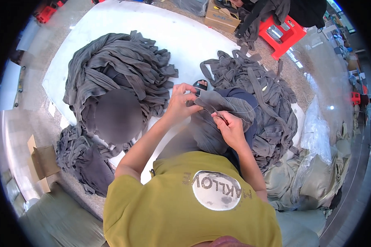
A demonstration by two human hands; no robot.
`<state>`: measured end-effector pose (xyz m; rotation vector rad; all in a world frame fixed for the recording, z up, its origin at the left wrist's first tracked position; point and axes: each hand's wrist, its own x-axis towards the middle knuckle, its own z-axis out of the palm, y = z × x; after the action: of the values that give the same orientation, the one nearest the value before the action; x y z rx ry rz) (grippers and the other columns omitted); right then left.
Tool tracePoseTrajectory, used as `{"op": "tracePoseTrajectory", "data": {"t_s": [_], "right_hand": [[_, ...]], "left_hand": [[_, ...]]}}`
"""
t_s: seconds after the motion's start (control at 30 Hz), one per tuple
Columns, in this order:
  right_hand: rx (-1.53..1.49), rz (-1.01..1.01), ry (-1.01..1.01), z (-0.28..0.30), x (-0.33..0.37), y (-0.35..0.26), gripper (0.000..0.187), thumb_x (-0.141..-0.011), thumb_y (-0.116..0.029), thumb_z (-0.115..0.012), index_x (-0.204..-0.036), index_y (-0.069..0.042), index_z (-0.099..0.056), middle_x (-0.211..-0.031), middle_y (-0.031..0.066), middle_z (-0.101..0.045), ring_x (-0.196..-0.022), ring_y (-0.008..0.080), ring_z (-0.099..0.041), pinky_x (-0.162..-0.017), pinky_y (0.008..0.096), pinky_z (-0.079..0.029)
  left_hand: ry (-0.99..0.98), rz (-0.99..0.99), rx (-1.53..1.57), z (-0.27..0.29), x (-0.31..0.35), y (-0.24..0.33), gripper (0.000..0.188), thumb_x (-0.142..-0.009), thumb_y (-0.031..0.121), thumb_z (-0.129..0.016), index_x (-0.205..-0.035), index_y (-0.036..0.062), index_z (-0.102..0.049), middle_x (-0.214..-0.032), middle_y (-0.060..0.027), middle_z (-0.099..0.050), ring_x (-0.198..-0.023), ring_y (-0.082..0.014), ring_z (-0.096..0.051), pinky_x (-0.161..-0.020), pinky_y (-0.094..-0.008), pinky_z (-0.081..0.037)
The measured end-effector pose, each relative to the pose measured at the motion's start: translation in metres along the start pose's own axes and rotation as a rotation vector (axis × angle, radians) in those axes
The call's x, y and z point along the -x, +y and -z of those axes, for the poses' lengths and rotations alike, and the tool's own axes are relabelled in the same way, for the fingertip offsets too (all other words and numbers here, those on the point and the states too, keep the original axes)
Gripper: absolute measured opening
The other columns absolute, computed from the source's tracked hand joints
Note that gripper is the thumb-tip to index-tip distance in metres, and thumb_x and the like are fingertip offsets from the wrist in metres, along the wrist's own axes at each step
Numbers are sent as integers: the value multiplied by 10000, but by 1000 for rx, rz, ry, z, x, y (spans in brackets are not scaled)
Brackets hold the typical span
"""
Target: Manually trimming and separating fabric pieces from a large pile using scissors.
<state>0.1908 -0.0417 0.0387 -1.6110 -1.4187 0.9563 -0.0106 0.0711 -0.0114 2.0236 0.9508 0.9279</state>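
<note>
Over my lap lies a grey knit fabric piece [210, 131], with its edge raised between my hands. Thumb and fingers of my left hand [180, 103] pinch a corner of that edge. Closed around a small, slim dark tool [221, 117], which looks like thread snips, my right hand [232, 131] is at the same edge, a little nearer and to the right. A thin pale thread [240, 111] loops across the cloth beside it. The tool's tip is too small to make out clearly.
A large pile of grey fabric strips [111, 61] lies front left on a white sheet [189, 45], partly hidden by a blurred patch. Another tangled pile [272, 103] is on the right. Beyond stand a red stool [290, 35] and a cardboard box [221, 18]. Clear plastic [316, 136] lies right.
</note>
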Motion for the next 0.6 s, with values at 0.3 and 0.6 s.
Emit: {"op": "tracePoseTrajectory", "data": {"t_s": [0.3,0.6], "right_hand": [[124,259,64,-10,-24,-8,206,-924,-120,-591,-1089,-18,-662,-1020,160,-676,-872,307,-665,-757,364,-513],[775,59,148,6,-42,12,205,-857,-159,-649,-1039,-63,-653,-988,131,-670,-910,353,-658,-763,445,-527]], "left_hand": [[113,-119,-248,6,7,29,117,-770,94,-753,-836,49,-667,-779,-79,-582,-657,-238,-582,-598,-342,-460],[-366,386,618,-75,18,-58,382,-883,127,-650,-1253,52,-587,-1060,-37,-616,-967,-146,-582,-882,-280,-466]]}}
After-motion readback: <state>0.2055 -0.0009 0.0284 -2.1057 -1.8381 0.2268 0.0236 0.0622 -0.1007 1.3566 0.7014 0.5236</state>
